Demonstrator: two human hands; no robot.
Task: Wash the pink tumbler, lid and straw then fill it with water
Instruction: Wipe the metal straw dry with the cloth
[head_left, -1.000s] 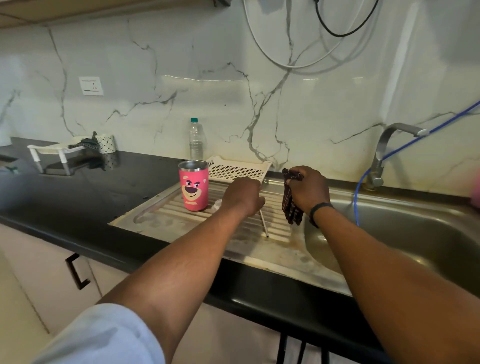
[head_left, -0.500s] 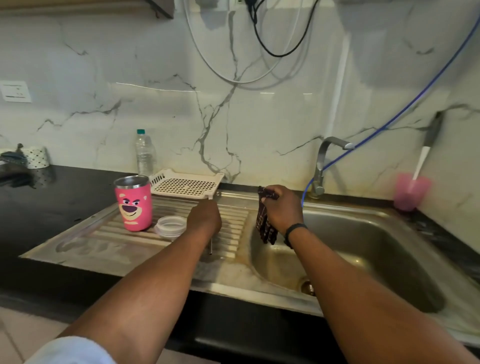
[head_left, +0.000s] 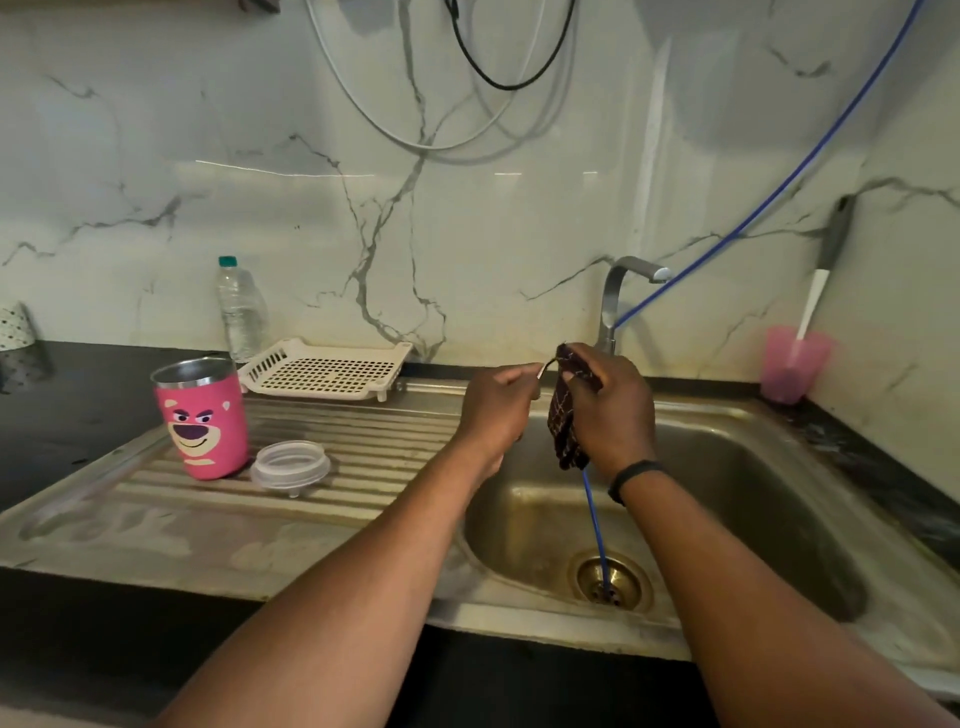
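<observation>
The pink tumbler (head_left: 203, 417) with a bear face stands upright and open on the steel drainboard (head_left: 332, 483). Its clear lid (head_left: 290, 465) lies just right of it. My left hand (head_left: 498, 405) grips the thin metal straw (head_left: 542, 370); only the straw's top end shows between my hands, above the sink's left rim. My right hand (head_left: 613, 410) holds a dark checked cloth (head_left: 566, 436) against that end of the straw, over the sink basin (head_left: 727, 499).
A tap (head_left: 623, 291) stands behind my hands, and a blue hose (head_left: 595, 525) runs down into the drain. A white perforated tray (head_left: 324, 370) and a plastic water bottle (head_left: 239, 306) sit behind the drainboard. A pink cup (head_left: 792, 364) holding a utensil is at the right wall.
My left hand lifted the straw off the drainboard and brought it right, up to the cloth in my right hand. The view turned right toward the sink.
</observation>
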